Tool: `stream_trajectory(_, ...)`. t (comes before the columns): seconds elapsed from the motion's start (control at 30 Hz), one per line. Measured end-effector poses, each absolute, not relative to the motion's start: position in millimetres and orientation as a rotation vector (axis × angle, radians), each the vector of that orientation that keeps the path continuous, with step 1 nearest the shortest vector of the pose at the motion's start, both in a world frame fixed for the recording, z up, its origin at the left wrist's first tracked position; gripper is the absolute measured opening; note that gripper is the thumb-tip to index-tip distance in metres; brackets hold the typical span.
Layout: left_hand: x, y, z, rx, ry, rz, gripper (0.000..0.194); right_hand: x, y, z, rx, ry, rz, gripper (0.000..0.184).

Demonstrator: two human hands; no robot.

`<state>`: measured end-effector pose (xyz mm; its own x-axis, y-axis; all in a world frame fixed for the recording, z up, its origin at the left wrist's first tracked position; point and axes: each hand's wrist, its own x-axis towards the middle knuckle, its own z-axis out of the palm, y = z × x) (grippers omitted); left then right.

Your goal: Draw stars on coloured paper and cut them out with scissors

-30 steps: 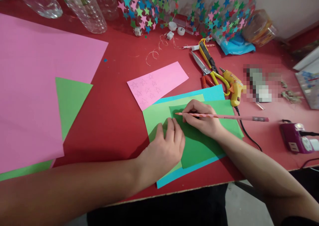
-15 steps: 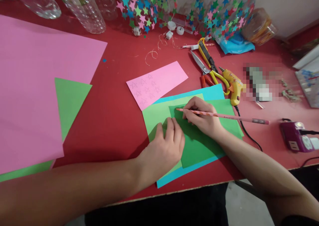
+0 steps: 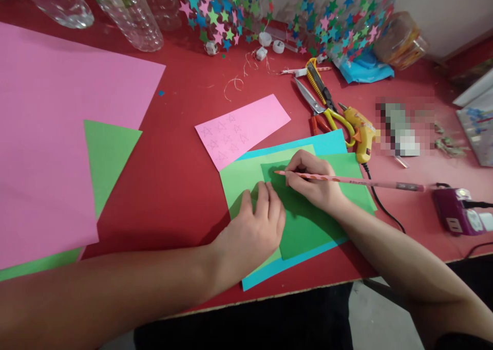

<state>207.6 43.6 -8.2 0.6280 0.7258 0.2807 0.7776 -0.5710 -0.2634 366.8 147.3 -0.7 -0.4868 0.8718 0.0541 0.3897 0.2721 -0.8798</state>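
- Pink patterned pencil: since the earlier frame I see its point shifted slightly right and toward the person, and its eraser end carried farther right, toward the purple boxy power adapter.
- Right hand: moved slightly right along with the pencil; thumb and fingers pinch the barrel close to its point, the other fingers curled beneath. The forearm enters from the lower right.
- Left hand: unchanged in place; palm down, fingers bent and slightly apart, across the left edge of the dark green rectangular paper sheet. From my view the thumb is hidden. The forearm crosses from the lower left.
- Dark green sheet: unmoved, under both hands, atop a light green paper sheet and a bright blue paper sheet. The pencil point is at its upper left corner area; I cannot tell whether it touches.
- Pink paper strip bearing pencilled stars: unmoved on the red tabletop, just beyond the stack.
- Yellow-handled metal scissors and yellow glue gun: unmoved, beyond the right hand.
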Motion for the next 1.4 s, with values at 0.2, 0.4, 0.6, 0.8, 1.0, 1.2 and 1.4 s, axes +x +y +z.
stream_trajectory(0.2,206.5,44.0,-7.6,-2.498,-1.198,-0.193,0.035,368.7,147.5,0.9,-1.117,-2.038,1.128,0.015)
stream_trajectory(0.4,207.2,43.3,-7.4,-2.498,-1.207,-0.193,0.035,370.6,148.2,2.3,-1.104,-2.088,1.089,0.015)
stream_trajectory(0.6,208.1,43.4,-8.5,-2.490,-1.208,-0.212,0.036,369.9,148.0,3.4,-1.080,-2.095,1.097,0.015)
stream_trajectory(0.8,208.0,44.3,-8.1,-2.486,-1.209,-0.204,0.035,368.1,147.0,2.5,-1.082,-2.085,1.104,0.015)
stream_trajectory(1.0,208.6,43.3,-9.0,-2.479,-1.208,-0.194,0.036,367.2,146.8,-2.6,-1.038,-2.111,1.075,0.013)
stream_trajectory(1.2,209.3,42.7,-8.8,-2.479,-1.218,-0.160,0.037,365.8,146.3,-1.3,-1.029,-2.141,1.075,0.010)
stream_trajectory(1.4,209.2,43.7,-8.1,-2.471,-1.220,-0.138,0.038,362.4,144.3,1.9,-1.031,-2.142,1.087,0.010)
